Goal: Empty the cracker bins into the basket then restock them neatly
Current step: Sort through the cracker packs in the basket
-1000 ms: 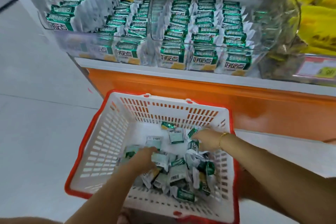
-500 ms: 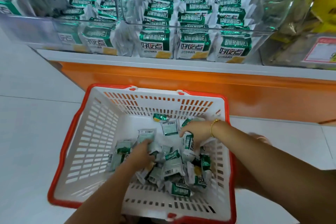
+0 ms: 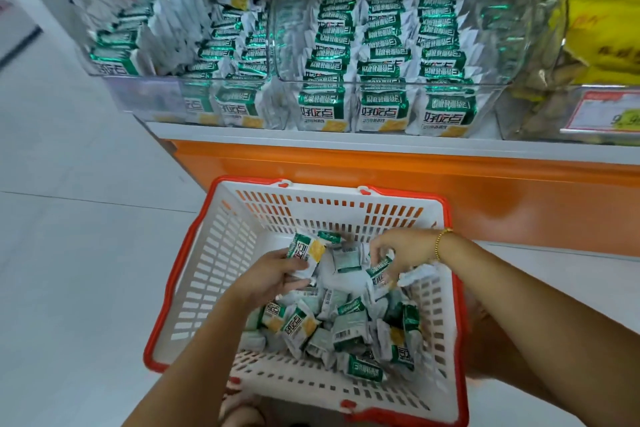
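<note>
A white basket with a red rim [image 3: 207,253] sits on the floor below the shelf, with several green-and-white cracker packets [image 3: 346,326] heaped in its right half. My left hand [image 3: 270,276] grips a small stack of packets [image 3: 306,251] lifted above the heap. My right hand [image 3: 403,248] pinches another packet [image 3: 379,269] at the heap's far right side. Two clear plastic bins stand on the shelf: the left bin [image 3: 138,80] holds packets in uneven rows, the right bin [image 3: 491,87] holds three tidy rows.
The shelf has a white ledge and an orange front panel [image 3: 381,170] just behind the basket. Yellow bags [image 3: 602,10] and a red price tag [image 3: 606,111] are at the far right. Pale floor tiles [image 3: 69,218] spread out to the left.
Both hands have come up from the heap, each with packets in its grasp. The view has tilted back and up, showing more of the bins.
</note>
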`<move>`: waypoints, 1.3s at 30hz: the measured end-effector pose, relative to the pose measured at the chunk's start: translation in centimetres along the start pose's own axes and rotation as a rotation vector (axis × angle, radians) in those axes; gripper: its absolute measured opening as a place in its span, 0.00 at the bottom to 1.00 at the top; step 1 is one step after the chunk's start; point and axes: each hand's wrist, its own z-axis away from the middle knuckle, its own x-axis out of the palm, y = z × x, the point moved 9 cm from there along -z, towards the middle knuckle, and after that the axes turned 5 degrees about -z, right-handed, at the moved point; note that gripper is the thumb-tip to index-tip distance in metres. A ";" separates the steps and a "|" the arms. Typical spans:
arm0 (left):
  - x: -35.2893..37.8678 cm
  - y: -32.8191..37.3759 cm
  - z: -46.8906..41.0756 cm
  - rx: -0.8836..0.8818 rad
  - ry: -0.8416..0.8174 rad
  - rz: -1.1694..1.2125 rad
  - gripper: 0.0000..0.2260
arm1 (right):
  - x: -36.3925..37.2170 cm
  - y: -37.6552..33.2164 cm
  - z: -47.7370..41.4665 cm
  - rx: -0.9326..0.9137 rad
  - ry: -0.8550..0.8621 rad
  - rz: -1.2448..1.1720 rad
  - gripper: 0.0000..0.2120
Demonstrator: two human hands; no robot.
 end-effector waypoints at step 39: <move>-5.6 28.5 19.0 0.868 0.128 0.177 0.21 | -21.6 -32.2 7.9 -0.383 0.470 -0.298 0.42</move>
